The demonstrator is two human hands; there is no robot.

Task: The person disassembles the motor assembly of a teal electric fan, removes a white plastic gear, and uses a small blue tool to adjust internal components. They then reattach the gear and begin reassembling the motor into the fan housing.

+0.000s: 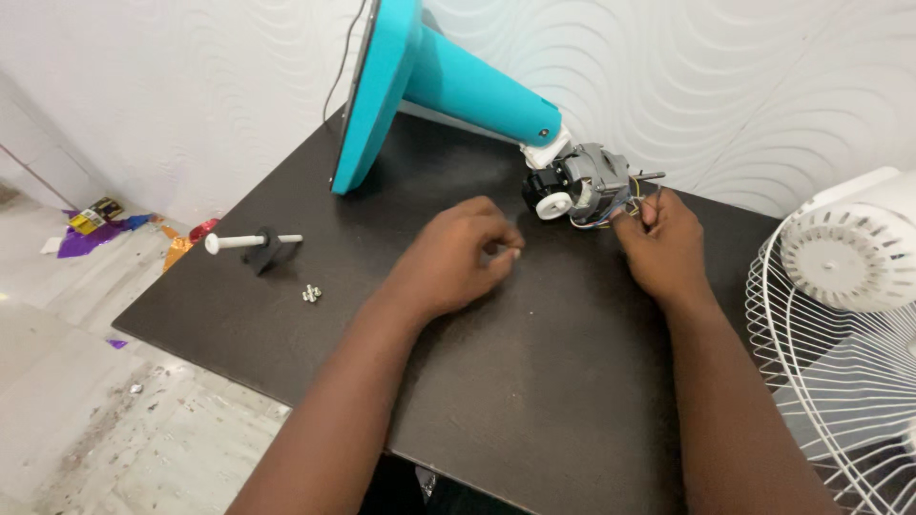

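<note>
Right now the motor (590, 181) lies bare near the desk's (534, 381) far edge, joined to the tipped teal stand (420, 76). The right hand (663, 248) pinches thin wires (625, 208) trailing from the motor, its grip closed on them. The left hand (453, 262), just in front of the motor, has its grip curled together on something too small to make out. A hard tug could likely snap a wire or drag the motor. Two small screws (311, 294) and a white bolt (250, 242) sit loose towards the left edge, where a sweep of the forearm might knock them to the floor. A white fan grille (821, 315) crowds the right edge.
</note>
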